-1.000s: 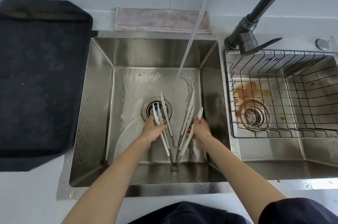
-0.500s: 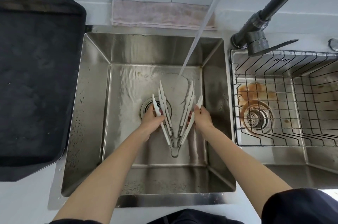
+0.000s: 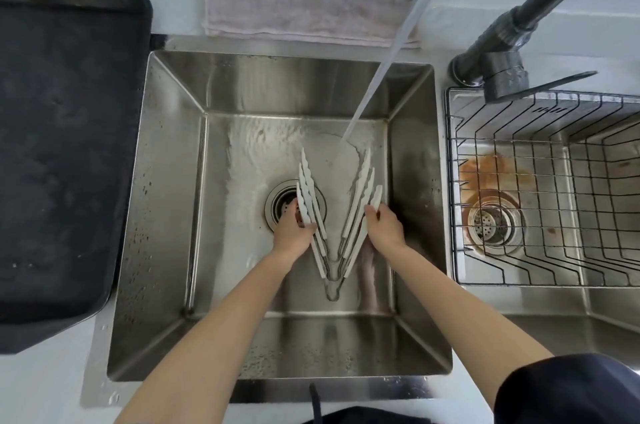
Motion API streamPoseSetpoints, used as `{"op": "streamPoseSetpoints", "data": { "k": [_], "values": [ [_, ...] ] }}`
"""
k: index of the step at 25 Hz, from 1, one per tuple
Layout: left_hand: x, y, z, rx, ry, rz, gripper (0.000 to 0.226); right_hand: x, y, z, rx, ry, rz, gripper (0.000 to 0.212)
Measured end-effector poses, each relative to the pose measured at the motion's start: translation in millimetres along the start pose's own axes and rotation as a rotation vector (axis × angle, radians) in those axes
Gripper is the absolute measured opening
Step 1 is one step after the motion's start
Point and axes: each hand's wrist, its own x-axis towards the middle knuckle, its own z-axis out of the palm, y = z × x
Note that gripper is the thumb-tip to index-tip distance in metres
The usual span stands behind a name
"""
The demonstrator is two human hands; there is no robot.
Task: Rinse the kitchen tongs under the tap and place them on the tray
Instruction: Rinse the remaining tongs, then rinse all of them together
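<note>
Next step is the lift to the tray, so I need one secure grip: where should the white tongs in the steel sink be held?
Grip the white tongs low on both arms, just above the hinge nearest the body, coming from the near side. They spread in a V with the scalloped tips pointing away toward the water stream; squeezing there should close them. Left hand and right hand each hold an arm.

The room is evenly and brightly lit with soft, cool light, so shadows are faint; the steel sink (image 3: pixel 162 216) throws back broad pale sheens on its walls and floor, with no harsh glare. The wide lens bends things toward the edges, bowing the dark tray (image 3: pixel 62 146) on the left and the wire basket (image 3: pixel 554 216) on the right. Detail is a little soft all over, and the falling water (image 3: pixel 381 56) blurs into a smooth streak.
</note>
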Motion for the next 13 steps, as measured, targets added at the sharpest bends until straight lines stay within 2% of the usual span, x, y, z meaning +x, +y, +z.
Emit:
{"op": "streamPoseSetpoints", "data": {
  "k": [5,9,13],
  "values": [
    [12,-8,3,0.066,0.068,0.017,0.038,-2,-2,8,-0.061,0.003,-0.040,0.060],
    [20,-9,11,0.177,0.080,-0.008,0.058,-9,-10,16,-0.296,0.022,-0.017,0.078],
    [22,-9,18,0.315,0.067,-0.026,0.075,-11,-18,20,-0.404,0.004,0.023,0.071]
  ]
}}
